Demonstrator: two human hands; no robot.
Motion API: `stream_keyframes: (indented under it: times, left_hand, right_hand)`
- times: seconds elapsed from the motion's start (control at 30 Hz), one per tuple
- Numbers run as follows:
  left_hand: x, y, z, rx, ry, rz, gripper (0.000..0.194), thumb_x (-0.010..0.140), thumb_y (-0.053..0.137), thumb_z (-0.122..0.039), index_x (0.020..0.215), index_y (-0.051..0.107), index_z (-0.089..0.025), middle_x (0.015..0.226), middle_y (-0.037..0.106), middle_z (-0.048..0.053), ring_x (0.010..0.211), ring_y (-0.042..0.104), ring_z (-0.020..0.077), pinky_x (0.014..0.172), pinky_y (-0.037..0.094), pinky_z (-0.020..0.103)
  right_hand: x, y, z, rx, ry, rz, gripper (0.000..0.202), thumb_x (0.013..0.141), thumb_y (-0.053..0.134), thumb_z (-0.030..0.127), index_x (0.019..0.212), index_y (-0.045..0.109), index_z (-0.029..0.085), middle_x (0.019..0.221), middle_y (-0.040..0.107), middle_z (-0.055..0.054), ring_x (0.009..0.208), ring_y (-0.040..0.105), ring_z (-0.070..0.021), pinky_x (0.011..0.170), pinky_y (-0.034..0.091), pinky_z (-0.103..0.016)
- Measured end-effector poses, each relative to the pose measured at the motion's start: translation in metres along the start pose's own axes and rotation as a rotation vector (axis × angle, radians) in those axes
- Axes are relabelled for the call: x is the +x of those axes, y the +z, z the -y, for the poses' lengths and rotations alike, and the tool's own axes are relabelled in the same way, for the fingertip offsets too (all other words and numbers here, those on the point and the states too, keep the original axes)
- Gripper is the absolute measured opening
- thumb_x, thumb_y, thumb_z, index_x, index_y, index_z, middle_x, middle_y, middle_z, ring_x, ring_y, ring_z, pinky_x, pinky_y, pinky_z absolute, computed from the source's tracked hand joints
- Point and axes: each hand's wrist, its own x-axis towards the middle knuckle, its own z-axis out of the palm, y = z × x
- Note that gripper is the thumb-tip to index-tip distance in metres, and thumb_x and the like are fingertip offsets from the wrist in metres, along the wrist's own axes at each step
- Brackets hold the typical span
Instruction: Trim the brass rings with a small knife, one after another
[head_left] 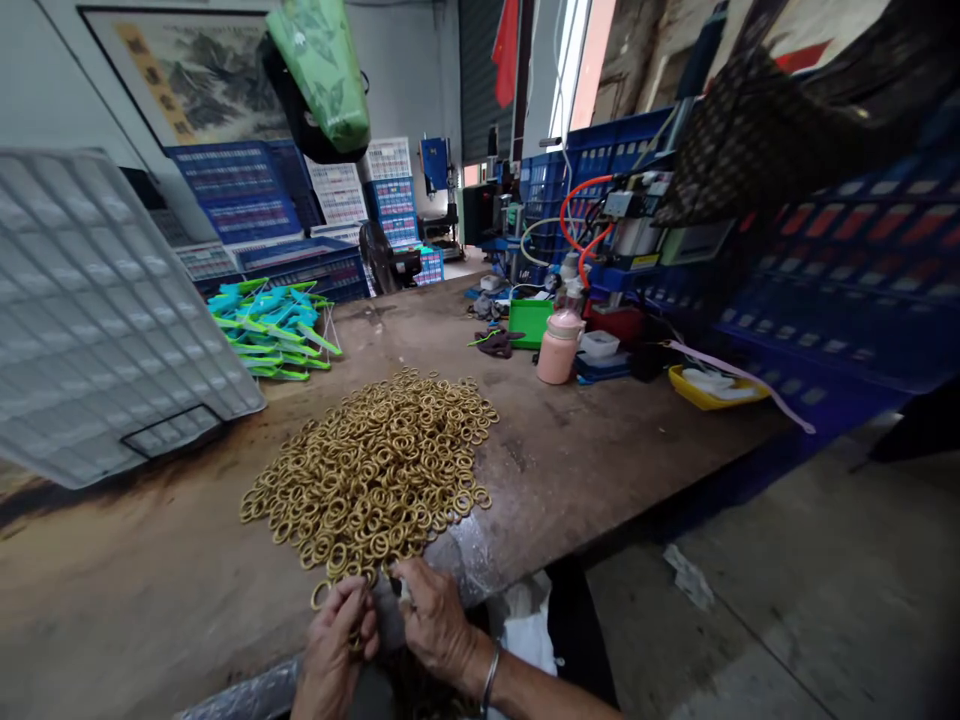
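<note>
A broad heap of brass-coloured rings (375, 465) is spread over the brown worktable (570, 470). My left hand (337, 640) is at the near edge of this heap, its fingers curled and pinched, with a brass ring (355, 640) showing among them. Just beside it, my right hand (439, 615) is closed, thumb and forefinger together at the nearest rings. Something small, dark and pale shows between those fingers; I cannot make out what it is. A bracelet (490, 678) circles the right wrist. Below the hands, more rings lie in shadow, partly hidden.
At left a white plastic crate (112, 320) stands tilted, with green and blue plastic pieces (274, 325) behind it. A pink bottle (559, 348), a green tray (530, 323) and a yellow tray (716, 388) are farther right. Blue crates (840, 270) stand beyond the table's right edge.
</note>
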Motion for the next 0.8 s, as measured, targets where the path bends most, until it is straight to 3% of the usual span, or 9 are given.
stream_keyframes:
  times: [0.17, 0.27, 0.6, 0.8]
  left_hand:
    - [-0.003, 0.005, -0.001, 0.072, 0.045, 0.073, 0.042, 0.061, 0.075, -0.039, 0.089, 0.053, -0.018, 0.056, 0.05, -0.007, 0.043, 0.043, 0.0051, 0.039, 0.032, 0.017]
    - [-0.007, 0.008, -0.004, 0.087, 0.038, 0.102, 0.046, 0.06, 0.073, -0.042, 0.092, 0.051, -0.018, 0.058, 0.05, -0.007, 0.042, 0.04, 0.0043, 0.037, 0.028, 0.015]
    - [-0.04, -0.013, 0.009, 0.117, -0.056, 0.263, 0.037, 0.066, 0.067, -0.046, 0.082, 0.052, -0.016, 0.059, 0.046, -0.007, 0.04, 0.036, 0.0027, 0.035, 0.023, 0.014]
    - [-0.05, -0.032, 0.025, 0.168, 0.004, 0.266, 0.034, 0.071, 0.063, -0.048, 0.074, 0.05, -0.017, 0.054, 0.043, -0.007, 0.04, 0.035, 0.004, 0.036, 0.026, 0.016]
  right_hand:
    - [0.006, -0.012, 0.001, 0.121, 0.102, -0.005, 0.016, 0.082, 0.038, 0.018, 0.087, 0.054, 0.019, 0.071, 0.058, 0.0, 0.063, 0.054, -0.0124, 0.061, 0.04, -0.022]
    - [0.006, -0.022, 0.007, 0.213, 0.198, 0.002, 0.022, 0.089, 0.035, 0.028, 0.081, 0.053, 0.018, 0.058, 0.05, 0.003, 0.054, 0.047, -0.0106, 0.056, 0.037, -0.021]
    - [-0.03, -0.012, 0.034, 0.219, 0.259, -0.046, 0.025, 0.088, 0.038, 0.036, 0.072, 0.049, 0.019, 0.058, 0.043, 0.005, 0.054, 0.041, -0.0093, 0.055, 0.035, -0.021]
    - [-0.042, -0.007, 0.049, 0.263, 0.335, 0.061, 0.024, 0.086, 0.041, 0.035, 0.071, 0.05, 0.018, 0.057, 0.043, 0.005, 0.053, 0.04, -0.0089, 0.051, 0.033, -0.02]
